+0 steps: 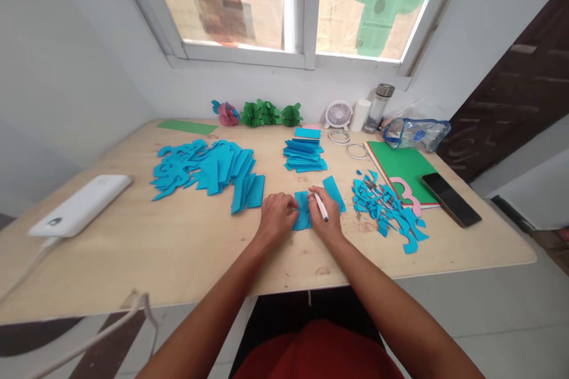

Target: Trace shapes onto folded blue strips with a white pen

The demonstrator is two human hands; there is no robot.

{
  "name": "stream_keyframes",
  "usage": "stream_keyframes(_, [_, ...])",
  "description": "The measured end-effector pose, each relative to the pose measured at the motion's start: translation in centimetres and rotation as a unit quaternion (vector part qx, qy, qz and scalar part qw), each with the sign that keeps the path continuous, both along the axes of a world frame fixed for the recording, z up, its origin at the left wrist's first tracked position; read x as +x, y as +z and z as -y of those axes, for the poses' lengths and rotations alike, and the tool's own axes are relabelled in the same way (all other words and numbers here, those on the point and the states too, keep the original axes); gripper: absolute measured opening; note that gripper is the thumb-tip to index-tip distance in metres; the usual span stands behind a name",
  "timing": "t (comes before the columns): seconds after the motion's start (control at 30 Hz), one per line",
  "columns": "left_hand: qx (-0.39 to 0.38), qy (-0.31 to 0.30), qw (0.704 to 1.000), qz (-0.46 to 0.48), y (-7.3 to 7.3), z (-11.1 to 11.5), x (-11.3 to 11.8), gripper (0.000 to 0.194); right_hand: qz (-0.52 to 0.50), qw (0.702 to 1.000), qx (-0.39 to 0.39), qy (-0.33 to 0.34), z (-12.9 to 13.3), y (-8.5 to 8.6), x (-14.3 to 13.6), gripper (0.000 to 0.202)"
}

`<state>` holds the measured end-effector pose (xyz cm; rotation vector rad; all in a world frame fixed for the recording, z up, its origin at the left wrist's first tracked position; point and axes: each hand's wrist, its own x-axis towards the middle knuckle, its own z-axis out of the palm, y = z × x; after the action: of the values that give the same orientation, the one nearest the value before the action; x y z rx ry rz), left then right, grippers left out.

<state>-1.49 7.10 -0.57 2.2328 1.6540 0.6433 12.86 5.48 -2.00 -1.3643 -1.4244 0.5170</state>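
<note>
A small blue paper piece (303, 211) lies on the table between my hands. My left hand (276, 213) is closed at its left edge, fingers curled and thumb against the paper. My right hand (328, 222) is closed around a white pen (320, 206) whose dark end points back toward me. Its fingertips rest at the paper's right edge. Just beyond the right hand lies another blue paper strip (336, 192). Folded blue papers (249, 191) lie left of my left hand, beside a heap of cut blue shapes (175, 164).
Stacked blue strips (304, 155) lie ahead. Blue scraps (384, 204), a green sheet (402, 166) and a phone (451, 198) are at right. A white power bank (82, 204) lies left. Paper flowers (268, 113), a small fan (338, 114) and a bottle (377, 109) line the wall.
</note>
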Motion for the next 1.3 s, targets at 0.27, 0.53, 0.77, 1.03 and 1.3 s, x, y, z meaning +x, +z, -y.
stream_keyframes(0.27, [0.007, 0.010, 0.996, 0.084, -0.5, 0.6, -0.1, 0.012, -0.027, 0.999, -0.010, 0.025, 0.0, -0.4, 0.2, 0.025])
stream_keyframes(0.53, [0.020, 0.012, 0.996, 0.088, -0.5, 1.2, -0.3, 0.020, -0.131, 0.991, -0.006, 0.028, -0.2, 0.3, 0.9, 0.022])
stream_keyframes(0.77, [0.018, 0.072, 0.997, -0.027, 0.3, 1.9, 0.7, 0.018, -0.303, 0.952, 0.021, -0.028, -1.0, 1.7, 2.3, 0.027])
stream_keyframes(1.03, [-0.023, 0.111, 0.989, -0.094, 1.4, 2.1, 2.4, 0.016, -0.415, 0.907, 0.057, -0.054, -1.8, 2.2, 4.2, 0.031])
stream_keyframes(1.3, [-0.024, 0.102, 0.987, -0.122, 2.0, 2.7, 4.1, 0.033, -0.467, 0.882, 0.057, -0.035, -1.6, 2.8, 4.6, 0.031])
